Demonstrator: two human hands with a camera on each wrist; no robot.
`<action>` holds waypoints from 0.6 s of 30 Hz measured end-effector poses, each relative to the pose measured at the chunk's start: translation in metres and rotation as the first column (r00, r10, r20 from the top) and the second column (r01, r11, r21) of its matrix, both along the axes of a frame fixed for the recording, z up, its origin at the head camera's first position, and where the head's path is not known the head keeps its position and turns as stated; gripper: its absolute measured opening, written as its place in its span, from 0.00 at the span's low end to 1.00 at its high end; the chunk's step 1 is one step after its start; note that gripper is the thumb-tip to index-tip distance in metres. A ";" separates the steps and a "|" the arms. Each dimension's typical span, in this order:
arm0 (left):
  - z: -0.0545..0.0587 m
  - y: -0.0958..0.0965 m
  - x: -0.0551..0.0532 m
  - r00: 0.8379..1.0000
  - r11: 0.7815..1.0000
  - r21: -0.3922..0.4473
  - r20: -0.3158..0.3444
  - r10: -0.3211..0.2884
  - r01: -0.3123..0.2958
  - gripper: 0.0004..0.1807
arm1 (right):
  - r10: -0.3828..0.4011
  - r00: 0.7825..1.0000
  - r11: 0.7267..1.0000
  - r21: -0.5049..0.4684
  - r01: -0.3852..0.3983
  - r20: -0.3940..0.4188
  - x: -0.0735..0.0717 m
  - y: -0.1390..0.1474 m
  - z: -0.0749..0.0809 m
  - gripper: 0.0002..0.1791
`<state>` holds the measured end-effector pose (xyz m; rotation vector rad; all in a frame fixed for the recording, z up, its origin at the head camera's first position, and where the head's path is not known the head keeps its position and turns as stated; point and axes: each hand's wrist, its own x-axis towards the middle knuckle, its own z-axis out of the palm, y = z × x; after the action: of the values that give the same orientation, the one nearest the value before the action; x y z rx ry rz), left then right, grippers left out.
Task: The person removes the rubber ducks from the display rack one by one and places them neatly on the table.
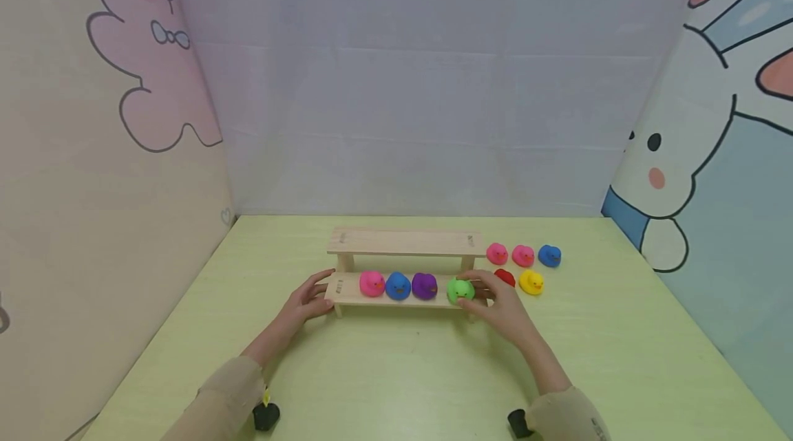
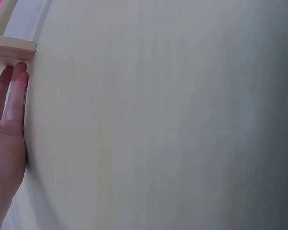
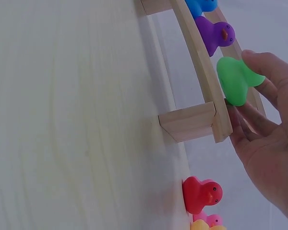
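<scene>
A two-step wooden shelf stands on the table. On its lower step a pink duck, a blue duck and a purple duck sit side by side. At the right end of that step, my right hand pinches a green rubber duck between thumb and fingers, a gap apart from the purple one. My left hand rests against the step's left end; in the left wrist view its fingers reach out straight beside the wooden leg.
Right of the shelf, two pink ducks and a blue duck form a back row on the table. In front of them are a red duck, partly behind my right hand in the head view, and a yellow duck.
</scene>
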<state>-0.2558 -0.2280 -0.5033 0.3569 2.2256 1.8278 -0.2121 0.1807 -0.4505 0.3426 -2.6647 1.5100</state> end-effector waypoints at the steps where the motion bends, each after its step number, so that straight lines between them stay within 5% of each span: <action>1: 0.000 0.000 0.000 1.000 1.000 0.000 0.000 0.000 0.000 0.34 | 0.003 1.000 1.000 0.002 -0.003 -0.003 0.000 0.000 0.000 0.22; 18: 0.000 0.000 0.000 1.000 1.000 0.010 -0.006 -0.016 0.016 0.35 | 0.048 0.997 0.999 -0.008 -0.049 -0.059 -0.001 0.006 0.000 0.21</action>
<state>-0.2560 -0.2278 -0.5038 0.3806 2.2115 1.8333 -0.2128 0.1870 -0.4509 0.4475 -2.6217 1.5006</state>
